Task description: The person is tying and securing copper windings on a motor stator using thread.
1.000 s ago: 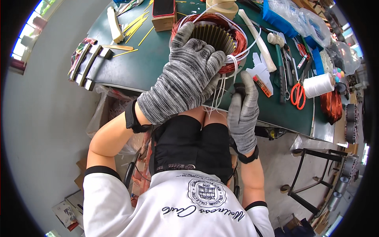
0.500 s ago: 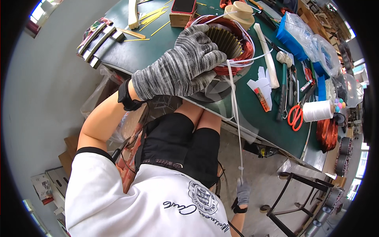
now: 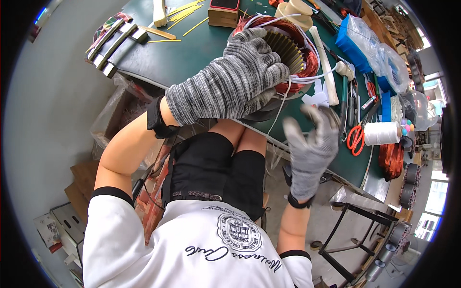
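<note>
Gloved left hand (image 3: 230, 79) closed on the copper-wire ring (image 3: 286, 52) at near edge of green table (image 3: 161, 60), right hand (image 3: 312, 144) close by, its fingers spread wide, blue box (image 3: 344, 42) containing clear plastic bags (image 3: 369, 45).

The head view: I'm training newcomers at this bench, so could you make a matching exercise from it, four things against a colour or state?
1. scissors
2. thread spool
3. tray beside clear plastic
4. left hand

A. blue
B. gloved, touching copper-coloured coils
C. orange-red handles
D. white

Pairs: 1-C, 2-D, 3-A, 4-B.
</note>
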The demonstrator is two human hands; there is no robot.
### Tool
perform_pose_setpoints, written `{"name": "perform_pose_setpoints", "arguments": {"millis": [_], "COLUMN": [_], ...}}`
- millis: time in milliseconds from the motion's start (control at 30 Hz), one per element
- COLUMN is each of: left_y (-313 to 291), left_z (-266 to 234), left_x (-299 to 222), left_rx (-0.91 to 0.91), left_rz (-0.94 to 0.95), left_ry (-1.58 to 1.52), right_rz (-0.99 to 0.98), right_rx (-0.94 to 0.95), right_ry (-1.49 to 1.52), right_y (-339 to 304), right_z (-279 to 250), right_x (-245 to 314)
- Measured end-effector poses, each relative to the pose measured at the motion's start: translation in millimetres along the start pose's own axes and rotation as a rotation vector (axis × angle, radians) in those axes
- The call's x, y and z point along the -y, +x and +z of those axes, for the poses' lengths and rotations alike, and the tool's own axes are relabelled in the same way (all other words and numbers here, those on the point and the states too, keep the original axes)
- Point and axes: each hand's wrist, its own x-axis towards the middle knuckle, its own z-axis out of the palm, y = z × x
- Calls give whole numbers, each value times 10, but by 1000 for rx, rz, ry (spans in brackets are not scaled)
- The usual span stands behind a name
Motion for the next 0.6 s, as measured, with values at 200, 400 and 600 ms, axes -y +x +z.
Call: {"name": "perform_pose_setpoints", "arguments": {"millis": [200,400,600], "left_y": [45,67,-44], "left_z": [-31,-155,183], "left_x": [21,41,31], "left_rx": [-52,141,-128], "left_rz": [55,109,10], "left_ry": [-22,93,105], "right_rz": [442,1124,21], "right_rx": [-6,438,-93], "right_ry": [652,1553,155], "right_y": [104,174,168], "right_z": [222,-190,223], "right_x": [93,48,149]}}
